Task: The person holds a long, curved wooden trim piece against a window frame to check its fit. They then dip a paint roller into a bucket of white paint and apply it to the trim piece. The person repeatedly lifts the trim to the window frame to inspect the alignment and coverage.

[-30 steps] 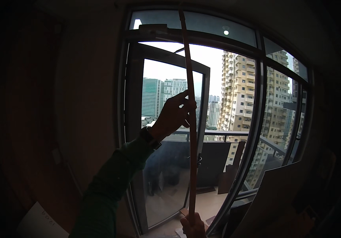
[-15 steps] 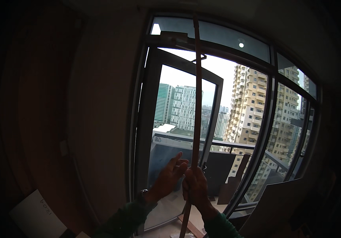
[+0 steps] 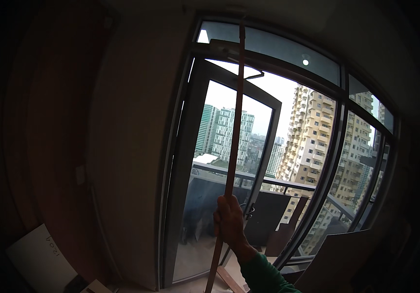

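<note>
A long, narrow brown strip (image 3: pixel 236 127) stands upright, slightly tilted, reaching from the bottom of the view to near the top of the window. My right hand (image 3: pixel 228 222), in a green sleeve, is closed around it below the middle. The strip crosses in front of an open glass door (image 3: pixel 275 119) with a dark frame, a closer arm at its top and a handle at its edge. My left hand is out of view.
Beyond the door is a balcony railing (image 3: pixel 290 186) with dark panels. Tall glazing (image 3: pixel 351 166) continues to the right. A white board (image 3: pixel 36 256) leans at lower left, a dark sheet (image 3: pixel 332 263) at lower right, and a brown plank (image 3: pixel 232 281) lies on the floor.
My left hand let go of the strip and left the view. My right hand rose along it from the lower edge. The view shifted, and the strip's lower part moved left.
</note>
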{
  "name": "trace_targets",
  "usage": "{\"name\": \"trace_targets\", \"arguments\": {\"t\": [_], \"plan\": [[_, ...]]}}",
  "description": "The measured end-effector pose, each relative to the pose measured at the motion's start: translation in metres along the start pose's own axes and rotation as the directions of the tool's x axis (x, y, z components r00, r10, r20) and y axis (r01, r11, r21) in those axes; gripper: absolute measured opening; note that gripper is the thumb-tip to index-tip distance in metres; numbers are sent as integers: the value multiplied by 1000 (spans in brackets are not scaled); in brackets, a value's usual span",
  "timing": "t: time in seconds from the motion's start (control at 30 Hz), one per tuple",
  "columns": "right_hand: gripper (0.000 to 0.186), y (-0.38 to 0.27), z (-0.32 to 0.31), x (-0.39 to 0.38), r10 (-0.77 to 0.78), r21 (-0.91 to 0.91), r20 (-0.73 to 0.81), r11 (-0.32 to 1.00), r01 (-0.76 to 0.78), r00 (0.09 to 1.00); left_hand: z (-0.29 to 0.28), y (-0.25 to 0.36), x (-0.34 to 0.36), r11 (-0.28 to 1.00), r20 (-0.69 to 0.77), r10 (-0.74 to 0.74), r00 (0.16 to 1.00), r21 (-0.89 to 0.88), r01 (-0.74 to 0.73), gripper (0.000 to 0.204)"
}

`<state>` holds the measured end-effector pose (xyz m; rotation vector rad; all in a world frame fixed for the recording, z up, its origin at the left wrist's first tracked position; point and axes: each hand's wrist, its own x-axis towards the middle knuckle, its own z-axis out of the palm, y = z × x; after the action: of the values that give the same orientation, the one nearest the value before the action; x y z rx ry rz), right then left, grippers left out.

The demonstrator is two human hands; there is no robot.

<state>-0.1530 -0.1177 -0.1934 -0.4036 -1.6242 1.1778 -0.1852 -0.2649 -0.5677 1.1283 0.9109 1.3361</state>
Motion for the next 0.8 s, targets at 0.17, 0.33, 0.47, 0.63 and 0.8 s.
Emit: {"name": "trace_targets", "arguments": {"t": [0.17,0.33,0.47,0.63,0.8], "plan": [[32,-2,6,3,-10,6,-14,1000,10,1000,11,8,-10,999,-42,42,998,15,-41,20],[32,1,8,5,-18,-28,-24,999,17,1000,4,-13,-5,984,-59,103,993,154,-93,20],[32,0,10,6,0,-19,-30,1000,-1,1000,-13,-68,6,466,145,683,716,668,-580,22],[32,-1,14,5,22,3,-26,1000,-22,999,4,-9,-11,983,-97,157,983,113,-146,24],[31,-5,13,2,36,-10,-35,999,-37,999,9,14,-22,980,-81,160,984,132,-148,23]]}}
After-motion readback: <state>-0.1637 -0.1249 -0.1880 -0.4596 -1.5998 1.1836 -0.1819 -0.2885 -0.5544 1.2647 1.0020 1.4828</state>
